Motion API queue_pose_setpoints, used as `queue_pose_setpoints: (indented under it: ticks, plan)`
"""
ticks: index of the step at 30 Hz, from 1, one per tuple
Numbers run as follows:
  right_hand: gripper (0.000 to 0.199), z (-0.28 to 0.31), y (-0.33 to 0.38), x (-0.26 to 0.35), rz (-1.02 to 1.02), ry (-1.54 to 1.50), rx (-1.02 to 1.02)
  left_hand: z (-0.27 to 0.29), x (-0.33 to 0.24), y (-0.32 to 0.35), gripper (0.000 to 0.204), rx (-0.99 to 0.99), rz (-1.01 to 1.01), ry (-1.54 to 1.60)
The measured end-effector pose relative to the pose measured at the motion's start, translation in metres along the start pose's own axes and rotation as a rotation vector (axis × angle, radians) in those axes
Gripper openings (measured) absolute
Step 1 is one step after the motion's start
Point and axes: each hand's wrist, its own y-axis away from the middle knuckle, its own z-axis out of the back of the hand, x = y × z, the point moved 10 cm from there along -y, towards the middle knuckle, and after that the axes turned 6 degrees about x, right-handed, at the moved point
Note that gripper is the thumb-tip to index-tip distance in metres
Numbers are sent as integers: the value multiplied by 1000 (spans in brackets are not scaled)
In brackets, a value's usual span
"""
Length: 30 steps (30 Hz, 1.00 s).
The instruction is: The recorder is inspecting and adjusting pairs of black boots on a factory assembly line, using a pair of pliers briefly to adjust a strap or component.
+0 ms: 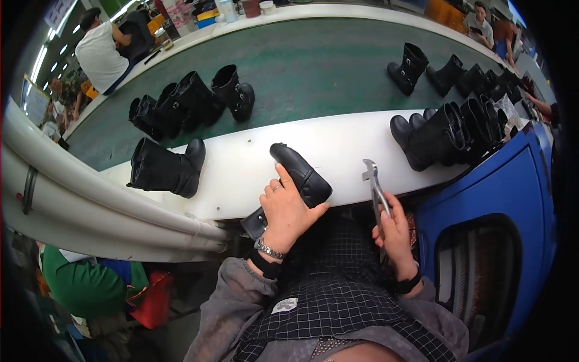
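Note:
A black boot point(298, 176) lies at the front edge of the white ledge, its toe pointing away to the upper left. My left hand point(286, 211) is closed over it, with the index finger stretched along its side and the thumb near the heel. The boot's shaft hangs below the ledge edge, partly hidden behind my wrist. To the right, my right hand point(393, 232) grips a pair of metal lasting pincers point(375, 184) by the handles, the jaws pointing up above the ledge. The pincers are apart from the boot.
Another black boot point(166, 168) lies on the white ledge point(238, 160) at left; several more boots point(428, 140) crowd its right end. Buckled boots point(232, 93) stand on the green belt point(319, 60) beyond. White pipes point(120, 199) run at left, a blue machine point(494, 175) at right. Other people work farther off.

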Motion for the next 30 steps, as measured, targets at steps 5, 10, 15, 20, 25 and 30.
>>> queue_pose_setpoints:
  ticks: [5,10,15,20,25,30]
  plan:
    - [53,-23,29,-12,105,-155,126,-16,-11,29,117,242,-104,218]
    - [55,-23,35,-7,126,-120,219,22,0,22,101,312,-221,173]
    - [56,-13,25,-4,100,-146,218,50,-3,-31,65,-92,-382,69]
    - [56,-13,31,45,339,46,215,26,2,-56,33,-136,-547,180]
    - [55,-28,39,56,643,289,176,15,-6,-66,21,-90,-565,249]
    - [50,-27,6,30,172,257,267,14,-1,-66,28,-90,-570,213]
